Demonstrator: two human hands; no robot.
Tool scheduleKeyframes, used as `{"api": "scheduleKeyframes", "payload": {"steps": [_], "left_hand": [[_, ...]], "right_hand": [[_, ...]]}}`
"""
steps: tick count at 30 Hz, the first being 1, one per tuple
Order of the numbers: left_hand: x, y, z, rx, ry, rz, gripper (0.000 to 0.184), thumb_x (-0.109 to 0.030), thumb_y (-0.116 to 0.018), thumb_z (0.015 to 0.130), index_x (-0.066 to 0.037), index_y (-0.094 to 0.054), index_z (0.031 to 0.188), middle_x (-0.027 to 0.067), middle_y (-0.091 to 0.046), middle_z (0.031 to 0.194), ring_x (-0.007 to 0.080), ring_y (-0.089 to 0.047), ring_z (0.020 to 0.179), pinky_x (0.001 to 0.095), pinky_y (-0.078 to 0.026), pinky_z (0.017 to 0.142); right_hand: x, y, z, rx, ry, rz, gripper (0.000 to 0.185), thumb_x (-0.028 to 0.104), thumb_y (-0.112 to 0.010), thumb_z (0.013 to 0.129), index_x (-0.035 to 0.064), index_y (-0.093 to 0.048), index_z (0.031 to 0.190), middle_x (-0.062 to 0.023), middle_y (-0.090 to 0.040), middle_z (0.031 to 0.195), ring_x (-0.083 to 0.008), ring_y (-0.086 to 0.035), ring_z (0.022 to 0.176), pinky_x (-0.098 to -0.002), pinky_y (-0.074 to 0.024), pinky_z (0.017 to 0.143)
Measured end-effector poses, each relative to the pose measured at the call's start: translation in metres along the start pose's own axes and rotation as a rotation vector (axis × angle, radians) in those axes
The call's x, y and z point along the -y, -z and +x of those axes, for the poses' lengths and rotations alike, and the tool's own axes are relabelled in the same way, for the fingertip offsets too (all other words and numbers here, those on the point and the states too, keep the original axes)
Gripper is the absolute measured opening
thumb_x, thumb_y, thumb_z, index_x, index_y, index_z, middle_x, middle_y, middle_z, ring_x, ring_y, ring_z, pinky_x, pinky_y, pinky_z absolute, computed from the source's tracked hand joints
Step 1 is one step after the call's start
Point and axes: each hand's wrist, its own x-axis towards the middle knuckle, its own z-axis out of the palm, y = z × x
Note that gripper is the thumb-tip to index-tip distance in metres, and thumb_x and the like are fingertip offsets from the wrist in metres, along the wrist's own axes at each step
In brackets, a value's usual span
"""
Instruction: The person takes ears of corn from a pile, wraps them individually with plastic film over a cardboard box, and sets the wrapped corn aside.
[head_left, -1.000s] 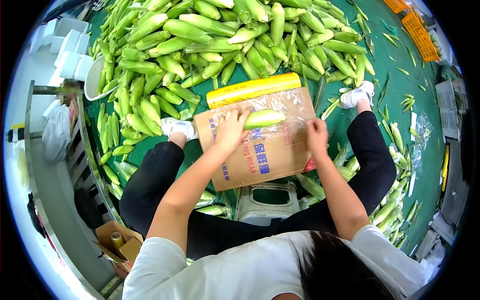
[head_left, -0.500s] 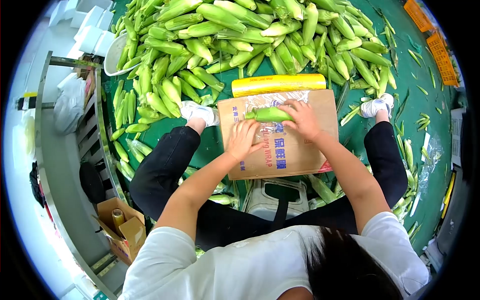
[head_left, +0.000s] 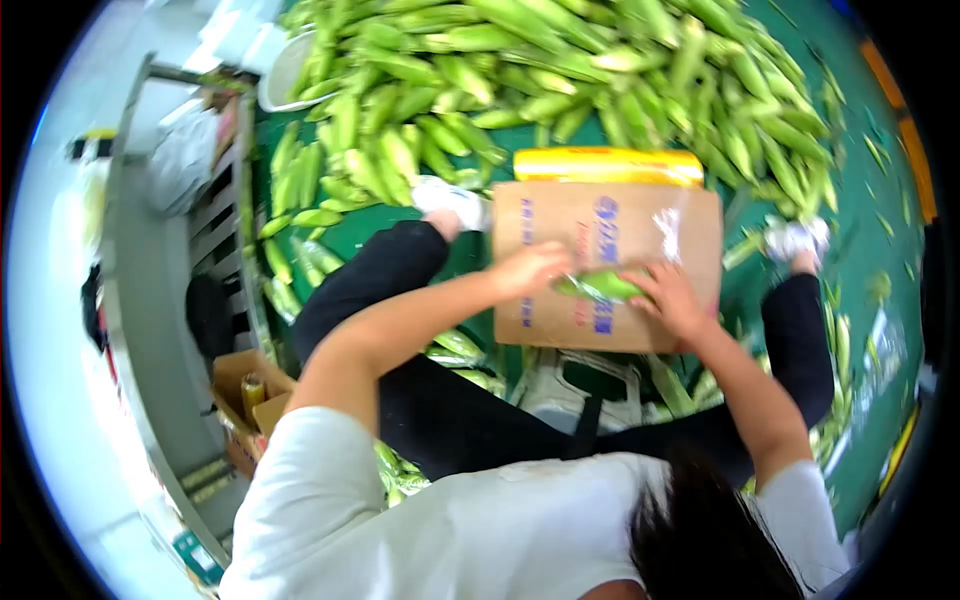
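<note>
A green ear of corn (head_left: 606, 286) in its husk lies crosswise over the cardboard box (head_left: 520, 320), with a shine like clear film on it. My right hand (head_left: 675, 302) is closed around its right end. At the left end, my left hand (head_left: 535, 270) has its fingers curled in against the tip, though motion blurs them. Behind the box's far edge lies a long yellow roll or carton (head_left: 608, 167). A glossy patch of clear film (head_left: 668, 225) shows on the box top.
A big heap of unwrapped corn (head_left: 560, 60) covers the green floor ahead. Film-wrapped ears (head_left: 458, 346) lie by my legs. A metal rack (head_left: 125, 300) and a small open carton (head_left: 245, 400) stand at left. A stool (head_left: 580, 390) is between my knees.
The corn has come nearer to my body on the box and looks shinier. My left hand's fingers, spread before, are now curled at its end. The whole view has shifted.
</note>
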Motion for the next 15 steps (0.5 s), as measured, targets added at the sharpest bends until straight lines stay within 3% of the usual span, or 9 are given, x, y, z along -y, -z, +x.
{"api": "scheduleKeyframes", "payload": {"steps": [2,3,6,9,10,11,12,13,15], "left_hand": [[0.026,-0.021,0.023,-0.053,-0.108,-0.035,0.012,-0.017,-0.068,0.093,-0.007,-0.07,0.099,0.0124,-0.061,0.102,0.0338,-0.063,0.097,0.0431,-0.052,0.08],[0.021,-0.012,0.038,0.094,0.07,0.223,0.014,-0.022,-0.071,0.09,-0.008,-0.067,0.094,0.0105,-0.064,0.103,0.0326,-0.066,0.097,0.0436,-0.054,0.077],[0.012,0.021,0.089,0.026,0.123,0.554,0.026,-0.021,-0.074,0.085,-0.014,-0.063,0.108,0.0098,-0.07,0.094,0.0328,-0.07,0.09,0.0447,-0.055,0.075],[-0.002,0.09,0.139,-0.181,0.392,0.315,0.05,-0.017,-0.074,0.08,-0.014,-0.064,0.129,0.0131,-0.074,0.09,0.0278,-0.073,0.083,0.0404,-0.057,0.074],[0.021,0.106,0.153,-0.239,0.422,0.168,0.047,-0.017,-0.073,0.082,-0.012,-0.064,0.127,0.0113,-0.074,0.089,0.0252,-0.072,0.081,0.0389,-0.057,0.072],[0.009,0.119,0.162,-0.378,0.439,0.267,0.042,-0.017,-0.071,0.085,-0.012,-0.064,0.126,0.0111,-0.073,0.09,0.0253,-0.072,0.08,0.0377,-0.057,0.072],[0.011,0.123,0.167,-0.447,0.338,0.353,0.037,-0.017,-0.069,0.088,-0.011,-0.065,0.124,0.0103,-0.073,0.093,0.0244,-0.071,0.079,0.0373,-0.057,0.073],[0.005,0.12,0.172,-0.383,0.306,0.301,0.036,-0.017,-0.067,0.09,-0.01,-0.064,0.124,0.0101,-0.073,0.099,0.0258,-0.071,0.079,0.0371,-0.057,0.076],[0.003,0.091,0.186,-0.109,0.251,-0.007,0.032,-0.017,-0.065,0.093,-0.01,-0.065,0.125,0.0111,-0.072,0.11,0.0252,-0.071,0.093,0.0371,-0.056,0.085]], "right_hand": [[0.019,-0.006,0.008,-0.037,-0.062,-0.028,0.045,0.024,-0.071,0.086,0.0215,-0.065,0.131,-0.0104,-0.057,0.134,-0.0311,-0.052,0.124,-0.049,-0.0366,0.108],[0.023,-0.006,0.02,-0.059,-0.108,-0.033,0.041,0.023,-0.07,0.087,0.0202,-0.066,0.128,-0.0108,-0.056,0.135,-0.0319,-0.052,0.126,-0.0499,-0.0355,0.109],[-0.009,-0.016,0.071,-0.308,-0.136,-0.308,0.036,0.03,-0.069,0.089,0.0142,-0.069,0.121,-0.014,-0.055,0.14,-0.0361,-0.051,0.127,-0.0527,-0.0349,0.11],[-0.053,0.013,0.138,-0.497,-0.126,-0.306,0.04,0.039,-0.071,0.086,0.0126,-0.07,0.117,-0.0161,-0.054,0.141,-0.0377,-0.052,0.124,-0.0539,-0.04,0.105],[-0.055,0.015,0.146,-0.318,-0.206,-0.163,0.043,0.037,-0.073,0.085,0.0122,-0.067,0.121,-0.0156,-0.055,0.14,-0.0368,-0.054,0.123,-0.0526,-0.0417,0.103],[-0.048,0.014,0.152,-0.146,-0.287,-0.001,0.047,0.035,-0.074,0.084,0.0119,-0.065,0.124,-0.0152,-0.056,0.139,-0.0359,-0.055,0.123,-0.0513,-0.0434,0.101],[-0.023,0.015,0.143,-0.138,-0.217,-0.195,0.053,0.034,-0.077,0.081,0.0125,-0.063,0.127,-0.0137,-0.06,0.133,-0.0348,-0.059,0.118,-0.0498,-0.0447,0.1],[-0.001,0.015,0.134,-0.12,-0.139,-0.385,0.058,0.034,-0.079,0.079,0.0131,-0.061,0.13,-0.0122,-0.064,0.127,-0.0337,-0.063,0.113,-0.0484,-0.0459,0.1],[-0.009,-0.001,0.135,-0.061,-0.174,-0.363,0.064,0.035,-0.082,0.074,0.0159,-0.061,0.132,-0.0122,-0.068,0.119,-0.0317,-0.066,0.109,-0.0475,-0.0488,0.095]]}}
